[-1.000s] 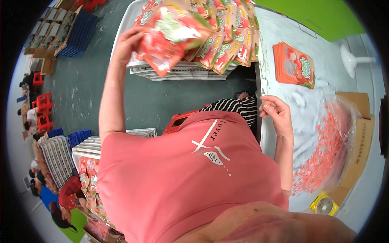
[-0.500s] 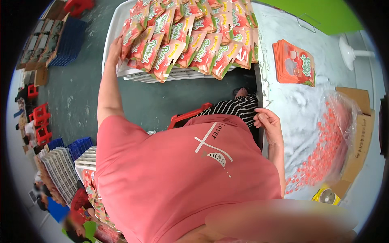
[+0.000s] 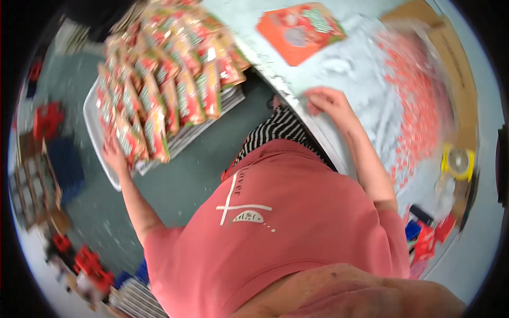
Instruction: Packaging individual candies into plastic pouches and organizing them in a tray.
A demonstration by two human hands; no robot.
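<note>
My left hand (image 3: 112,152) lies against the near left end of a pile of shiny red and green pouches (image 3: 183,98), its fingers stretched along the outermost one. The pouches stand in overlapping rows in a white tray (image 3: 91,119), and my hand is just inside its rim. Over the edge of the white table (image 3: 350,143) hovers my right hand (image 3: 327,102), fingers curled in and blurred; no held thing shows. Beyond it on the table is a stack of flat red pouches (image 3: 299,32).
Small red pieces (image 3: 416,116) spread across the table's right side, beside clear plastic and a cardboard box (image 3: 458,79). A yellow fan (image 3: 458,162) is at the right. Red stools (image 3: 49,121) and blue crates (image 3: 64,164) are on the floor at left.
The view has swung round, so the tray and table appear turned and further left. My left hand stays at the pouches; my right hand has come up over the table edge, fingers still curled.
</note>
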